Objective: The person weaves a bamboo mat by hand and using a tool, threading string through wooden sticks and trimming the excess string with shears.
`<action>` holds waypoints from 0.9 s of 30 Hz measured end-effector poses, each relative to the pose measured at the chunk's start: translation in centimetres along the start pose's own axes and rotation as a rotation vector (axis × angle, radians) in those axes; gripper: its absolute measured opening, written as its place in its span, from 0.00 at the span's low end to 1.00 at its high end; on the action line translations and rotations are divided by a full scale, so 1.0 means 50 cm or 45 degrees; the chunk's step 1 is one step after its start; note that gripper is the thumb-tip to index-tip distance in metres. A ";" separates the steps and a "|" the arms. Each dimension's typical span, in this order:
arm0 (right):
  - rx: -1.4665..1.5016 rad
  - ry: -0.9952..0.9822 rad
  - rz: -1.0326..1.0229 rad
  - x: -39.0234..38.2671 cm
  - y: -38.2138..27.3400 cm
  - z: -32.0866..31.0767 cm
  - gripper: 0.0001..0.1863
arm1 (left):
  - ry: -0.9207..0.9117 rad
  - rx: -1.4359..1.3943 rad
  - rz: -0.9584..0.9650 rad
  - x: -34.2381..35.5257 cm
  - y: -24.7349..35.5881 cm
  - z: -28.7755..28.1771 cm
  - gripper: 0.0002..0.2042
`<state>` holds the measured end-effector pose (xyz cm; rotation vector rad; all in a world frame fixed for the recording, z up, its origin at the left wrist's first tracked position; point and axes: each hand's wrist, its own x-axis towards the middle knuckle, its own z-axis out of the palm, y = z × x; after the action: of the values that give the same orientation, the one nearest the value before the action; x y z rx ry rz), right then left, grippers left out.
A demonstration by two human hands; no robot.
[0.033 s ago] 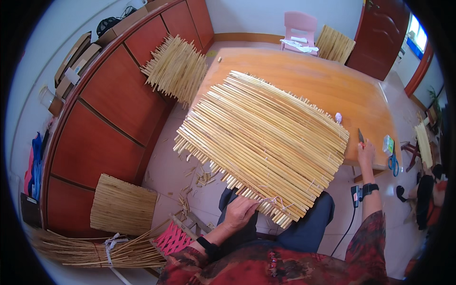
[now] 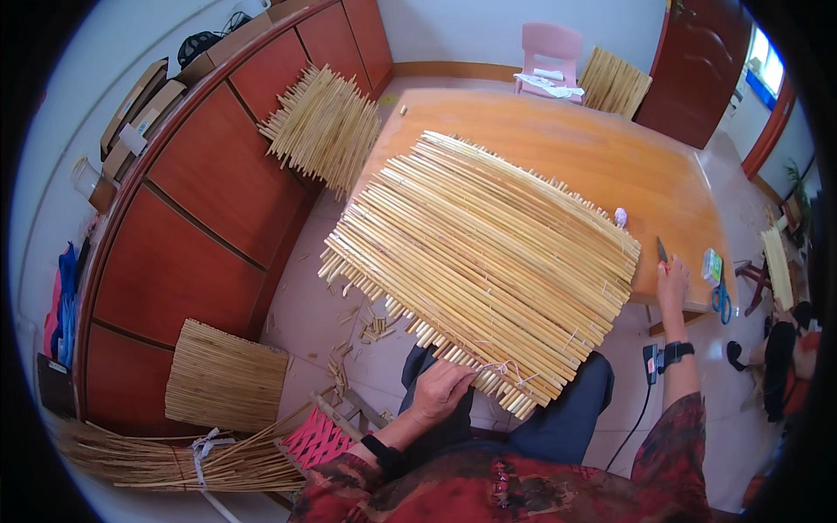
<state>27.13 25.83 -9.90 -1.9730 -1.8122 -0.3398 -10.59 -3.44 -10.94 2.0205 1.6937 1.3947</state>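
A large mat of pale reed stalks [image 2: 488, 253] lies tilted from the table down over my knees, its stalks tied together with thin thread. At its near edge my left hand [image 2: 442, 390] is closed in a pinch on white thread [image 2: 504, 370], which forms loose loops over the stalk ends. My right hand [image 2: 672, 283] is closed round the red handle of a knife [image 2: 662, 249] at the table's right side. The knife's dark pointed blade points away from me. Just right of it lie blue-handled scissors [image 2: 721, 302] and a small clear-and-green box [image 2: 712, 266].
An orange-brown table [image 2: 558, 131] supports the mat. Other reed mats [image 2: 227, 375] lean at the left cabinet [image 2: 179, 253] and back wall. A tied reed bundle [image 2: 131, 458] lies lower left. Cut stalk pieces [image 2: 377, 328] litter the floor. Another person's arm [image 2: 785, 318] shows far right.
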 end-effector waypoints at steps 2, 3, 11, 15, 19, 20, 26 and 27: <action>0.557 0.028 -0.345 -0.048 -0.033 -0.059 0.13 | 0.012 -0.011 0.002 0.001 0.001 0.002 0.07; 0.701 -0.049 -0.412 -0.094 -0.062 -0.092 0.10 | 0.017 -0.007 -0.004 -0.003 -0.002 0.001 0.07; 0.675 -0.198 -0.658 -0.458 -0.137 -0.235 0.06 | -0.007 -0.082 0.021 -0.001 0.005 -0.007 0.07; 0.642 -0.209 -0.712 -0.450 -0.141 -0.239 0.07 | -0.075 -0.071 0.091 -0.008 0.007 -0.015 0.06; 0.583 -0.267 -0.801 -0.417 -0.138 -0.233 0.09 | -0.085 -0.089 0.030 -0.005 0.008 -0.010 0.06; 0.581 -0.268 -0.787 -0.415 -0.140 -0.230 0.09 | -0.098 -0.094 0.034 -0.005 0.008 -0.009 0.06; 0.621 -0.339 -0.808 -0.410 -0.149 -0.225 0.08 | -0.127 -0.017 0.018 0.002 0.012 -0.009 0.06; 0.622 -0.346 -0.800 -0.410 -0.150 -0.225 0.08 | -0.131 -0.013 0.017 0.004 0.012 -0.008 0.06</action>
<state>18.69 2.84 -8.41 -1.1339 -2.3836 0.1919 -10.46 -3.67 -10.23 2.0635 1.6309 1.2770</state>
